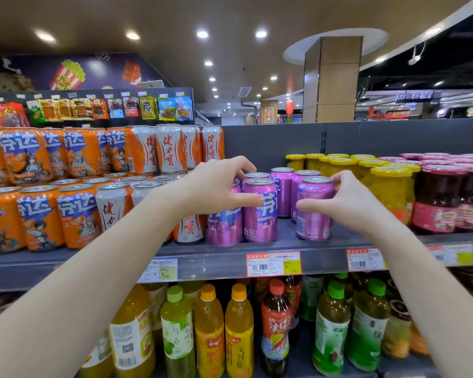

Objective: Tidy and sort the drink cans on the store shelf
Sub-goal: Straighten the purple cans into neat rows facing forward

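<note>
Several purple drink cans stand on the grey shelf (219,259) at centre. My left hand (216,186) wraps a front purple can (260,214) from the left, thumb across its front and fingers curled behind its top. To its left another purple can (224,230) is partly hidden under that hand. My right hand (352,200) grips a separate purple can (313,214) from the right, thumb on the front. More purple cans (283,192) stand behind. Between the two held cans is a gap of bare shelf.
Orange cans (77,214) and white-and-orange cans (170,151) are stacked two high to the left. Yellow-lidded jars (391,192) and red jars (437,203) stand to the right. Drink bottles (238,331) fill the shelf below. Price tags (273,264) line the shelf edge.
</note>
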`<state>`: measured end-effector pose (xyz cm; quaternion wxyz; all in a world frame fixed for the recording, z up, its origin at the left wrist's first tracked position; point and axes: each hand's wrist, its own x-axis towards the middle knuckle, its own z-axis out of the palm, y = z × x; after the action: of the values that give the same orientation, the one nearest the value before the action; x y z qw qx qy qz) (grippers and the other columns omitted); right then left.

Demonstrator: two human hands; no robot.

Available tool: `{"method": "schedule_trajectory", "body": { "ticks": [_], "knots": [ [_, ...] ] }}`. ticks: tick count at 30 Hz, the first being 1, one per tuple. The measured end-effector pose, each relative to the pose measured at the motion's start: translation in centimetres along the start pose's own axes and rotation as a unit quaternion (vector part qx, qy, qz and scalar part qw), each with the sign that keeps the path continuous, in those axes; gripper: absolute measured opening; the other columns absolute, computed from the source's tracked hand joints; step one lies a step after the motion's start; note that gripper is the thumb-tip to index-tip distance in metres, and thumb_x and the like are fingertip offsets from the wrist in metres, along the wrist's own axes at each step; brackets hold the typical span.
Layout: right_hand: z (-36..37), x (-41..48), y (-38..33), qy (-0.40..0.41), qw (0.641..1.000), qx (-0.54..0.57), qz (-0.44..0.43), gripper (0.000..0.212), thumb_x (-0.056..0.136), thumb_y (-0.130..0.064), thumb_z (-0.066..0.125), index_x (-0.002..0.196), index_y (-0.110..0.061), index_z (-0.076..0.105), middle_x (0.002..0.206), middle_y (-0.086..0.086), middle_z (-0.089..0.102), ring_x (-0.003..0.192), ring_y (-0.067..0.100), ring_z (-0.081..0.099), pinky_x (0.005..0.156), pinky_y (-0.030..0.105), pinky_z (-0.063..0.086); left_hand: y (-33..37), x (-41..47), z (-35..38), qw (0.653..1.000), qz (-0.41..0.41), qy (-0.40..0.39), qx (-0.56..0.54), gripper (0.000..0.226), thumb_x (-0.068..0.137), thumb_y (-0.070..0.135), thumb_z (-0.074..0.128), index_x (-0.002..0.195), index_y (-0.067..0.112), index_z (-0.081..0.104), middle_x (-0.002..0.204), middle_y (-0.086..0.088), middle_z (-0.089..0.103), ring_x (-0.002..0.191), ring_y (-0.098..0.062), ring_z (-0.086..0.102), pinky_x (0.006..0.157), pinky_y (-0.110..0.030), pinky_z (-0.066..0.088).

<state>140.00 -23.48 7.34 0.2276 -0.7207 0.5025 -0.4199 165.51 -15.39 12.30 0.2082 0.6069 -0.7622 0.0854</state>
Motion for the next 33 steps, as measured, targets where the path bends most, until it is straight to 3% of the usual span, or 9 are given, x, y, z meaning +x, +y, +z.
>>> {"method": "schedule_trajectory", "body": {
  "ticks": [4,6,8,10,13,16,21,26,33],
  "knots": [
    [0.9,-0.4,0.5,-0.053,0.998,-0.012,-0.012,0.086,0.065,-0.057,0.089,0.132,-0.022,0.048,0.121,-0.004,0.063,0.105,0.014,0.066,0.070,0.028,0.054,0.4,0.8,0.7,0.999,-0.001,-0.035,0.034,0.072,0.083,0.067,0.067,0.144,0.035,0.049,0.133,0.003,0.063,0.113,-0.018,0.062,0.098,-0.043,0.053],
    [-0.1,-0.7,0.8,-0.122,0.992,0.017,-0.006,0.070,0.076,-0.038,0.087,0.134,-0.027,0.050,0.120,-0.007,0.067,0.101,0.009,0.067,0.075,0.028,0.056,0.1,0.8,0.8,0.999,0.003,-0.033,0.028,0.069,0.084,0.067,0.067,0.142,0.034,0.052,0.132,0.004,0.064,0.112,-0.018,0.063,0.098,-0.043,0.053],
    [-1.2,-0.9,1.3,-0.161,0.987,0.019,-0.007,0.062,0.083,-0.021,0.081,0.137,-0.028,0.051,0.117,-0.005,0.068,0.093,0.007,0.065,0.068,0.023,0.052,0.0,0.7,0.6,0.999,0.007,-0.036,0.014,0.065,0.085,0.064,0.068,0.140,0.034,0.053,0.132,0.006,0.063,0.113,-0.015,0.063,0.099,-0.041,0.052],
    [-1.3,-0.9,1.6,-0.134,0.990,0.028,-0.011,0.062,0.080,-0.020,0.083,0.134,-0.027,0.054,0.115,-0.004,0.068,0.088,0.007,0.063,0.067,0.024,0.048,0.0,0.8,0.3,0.999,0.012,-0.049,0.001,0.061,0.087,0.061,0.068,0.141,0.038,0.052,0.136,0.008,0.061,0.117,-0.012,0.060,0.101,-0.040,0.051],
    [0.6,-1.4,1.5,-0.076,0.996,0.043,-0.019,0.060,0.071,-0.035,0.092,0.119,-0.027,0.057,0.106,-0.011,0.069,0.091,0.004,0.065,0.069,0.025,0.050,0.2,0.8,0.0,0.998,0.017,-0.062,0.007,0.059,0.090,0.058,0.066,0.144,0.044,0.047,0.144,0.010,0.054,0.124,-0.011,0.055,0.105,-0.038,0.047],
    [2.6,-1.7,1.6,-0.092,0.994,0.032,-0.042,0.064,0.069,-0.042,0.091,0.120,-0.029,0.055,0.109,-0.014,0.069,0.095,0.002,0.068,0.077,0.026,0.057,0.4,0.8,0.1,0.998,0.017,-0.054,0.010,0.058,0.090,0.055,0.067,0.144,0.043,0.048,0.146,0.011,0.051,0.127,-0.010,0.051,0.105,-0.035,0.044],
    [1.0,-1.3,1.8,-0.165,0.984,0.059,-0.032,0.044,0.086,-0.020,0.078,0.124,-0.028,0.057,0.115,-0.010,0.072,0.098,0.002,0.070,0.076,0.021,0.056,0.3,1.0,0.8,0.999,0.014,-0.028,-0.009,0.064,0.086,0.063,0.067,0.143,0.038,0.053,0.147,0.010,0.054,0.129,-0.012,0.052,0.106,-0.036,0.044],
    [1.5,-1.9,1.5,-0.130,0.990,0.014,-0.061,0.053,0.083,-0.034,0.083,0.127,-0.031,0.053,0.109,-0.022,0.064,0.097,-0.004,0.064,0.071,0.015,0.050,0.1,1.0,0.8,0.999,0.016,-0.029,-0.010,0.063,0.088,0.059,0.067,0.145,0.036,0.052,0.147,0.009,0.054,0.129,-0.012,0.052,0.105,-0.034,0.044],
    [1.0,-1.8,1.4,-0.134,0.990,0.009,-0.051,0.065,0.082,-0.042,0.083,0.135,-0.027,0.050,0.121,-0.012,0.064,0.103,0.001,0.064,0.074,0.018,0.052,-0.8,0.1,-0.6,0.998,0.018,-0.061,-0.002,0.074,0.084,0.066,0.066,0.149,0.041,0.042,0.147,0.013,0.050,0.130,-0.007,0.049,0.109,-0.035,0.044]
  ]
}}
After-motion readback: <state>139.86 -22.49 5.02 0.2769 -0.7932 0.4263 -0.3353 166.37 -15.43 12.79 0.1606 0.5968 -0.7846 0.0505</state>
